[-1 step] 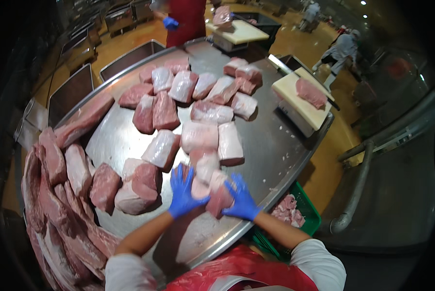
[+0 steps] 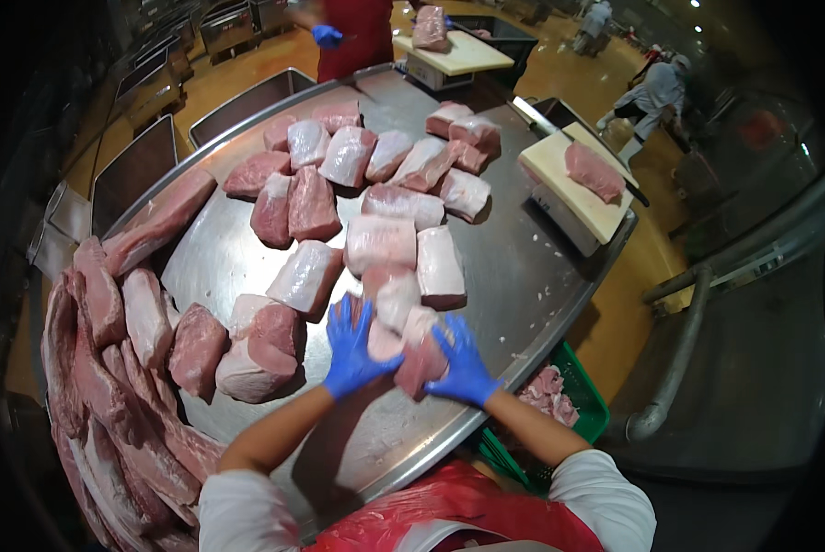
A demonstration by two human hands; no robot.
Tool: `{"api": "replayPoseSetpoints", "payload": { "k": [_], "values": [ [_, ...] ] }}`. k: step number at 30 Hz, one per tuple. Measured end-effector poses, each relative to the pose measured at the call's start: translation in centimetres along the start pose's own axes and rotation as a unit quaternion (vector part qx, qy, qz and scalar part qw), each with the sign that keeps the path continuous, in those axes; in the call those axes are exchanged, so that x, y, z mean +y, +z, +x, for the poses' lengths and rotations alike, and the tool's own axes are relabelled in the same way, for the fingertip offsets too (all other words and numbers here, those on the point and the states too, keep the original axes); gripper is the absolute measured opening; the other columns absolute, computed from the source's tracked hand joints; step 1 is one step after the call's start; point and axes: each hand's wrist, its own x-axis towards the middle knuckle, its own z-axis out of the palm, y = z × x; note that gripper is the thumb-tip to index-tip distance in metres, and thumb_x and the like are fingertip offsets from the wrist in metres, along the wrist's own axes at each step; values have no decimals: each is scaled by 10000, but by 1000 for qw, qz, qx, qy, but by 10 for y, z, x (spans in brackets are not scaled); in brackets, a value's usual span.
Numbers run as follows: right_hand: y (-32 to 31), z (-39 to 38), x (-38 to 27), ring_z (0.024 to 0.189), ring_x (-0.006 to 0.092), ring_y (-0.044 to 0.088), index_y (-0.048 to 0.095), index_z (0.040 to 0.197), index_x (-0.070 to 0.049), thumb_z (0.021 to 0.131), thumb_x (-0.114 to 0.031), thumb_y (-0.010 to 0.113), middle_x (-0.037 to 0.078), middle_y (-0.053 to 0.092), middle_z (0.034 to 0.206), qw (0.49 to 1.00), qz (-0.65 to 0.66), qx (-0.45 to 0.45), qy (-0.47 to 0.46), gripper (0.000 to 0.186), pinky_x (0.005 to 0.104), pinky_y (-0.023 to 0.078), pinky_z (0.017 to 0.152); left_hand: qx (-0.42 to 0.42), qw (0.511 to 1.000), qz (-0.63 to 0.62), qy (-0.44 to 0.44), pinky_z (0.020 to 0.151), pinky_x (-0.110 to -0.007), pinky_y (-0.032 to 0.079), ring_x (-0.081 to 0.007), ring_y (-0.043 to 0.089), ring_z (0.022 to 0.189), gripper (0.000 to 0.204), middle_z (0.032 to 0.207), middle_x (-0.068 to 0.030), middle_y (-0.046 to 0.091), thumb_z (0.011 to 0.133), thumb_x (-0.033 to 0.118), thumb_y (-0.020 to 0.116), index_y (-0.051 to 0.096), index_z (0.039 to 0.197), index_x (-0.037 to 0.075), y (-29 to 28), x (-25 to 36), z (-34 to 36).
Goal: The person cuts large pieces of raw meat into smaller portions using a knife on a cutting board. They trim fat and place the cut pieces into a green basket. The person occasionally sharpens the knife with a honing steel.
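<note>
My left hand (image 2: 355, 351), in a blue glove, rests against a group of raw meat chunks near the front of a metal table. Its fingers are spread, and the thumb touches a pale pink piece (image 2: 385, 343). On the other side, my gloved right hand (image 2: 465, 364) lies with stretched fingers along a pink meat chunk (image 2: 421, 366). The two palms face each other across this group. A whitish rounded piece (image 2: 398, 304) sits just beyond the thumbs. Both hands partly cover the meat beside them.
Several cut blocks (image 2: 313, 204) spread over the metal table (image 2: 513, 276). Long loins (image 2: 109, 391) pile at the left. A cutting board (image 2: 552, 164) with meat and a knife stands at the right. Below it, a green crate (image 2: 596, 414) contains trimmings. A co-worker (image 2: 355, 41) stands across the table.
Both hands and the meat between them appear slightly farther from me. The view has shifted a little. Both hands stay against the meat.
</note>
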Motion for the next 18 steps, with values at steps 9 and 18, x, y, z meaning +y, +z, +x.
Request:
{"api": "replayPoseSetpoints", "payload": {
  "k": [9,18],
  "values": [
    [-77,119,82,1505,502,110,288,1590,-201,568,-615,841,206,159,1649,973,-215,29,79,1234,684,148,1162,71,990,75,-98,1165,-650,99,-552,118,1455,1175,1601,-311,149,674,750,733,282,1578,150,81,25,140],
    [-96,179,132,1512,421,190,239,1586,-65,662,-559,820,222,270,1610,966,-229,122,5,1198,619,105,1214,179,977,6,-114,1147,-708,33,-577,7,1472,1109,1640,-271,92,629,733,746,384,1549,230,142,44,228]
  ]
}}
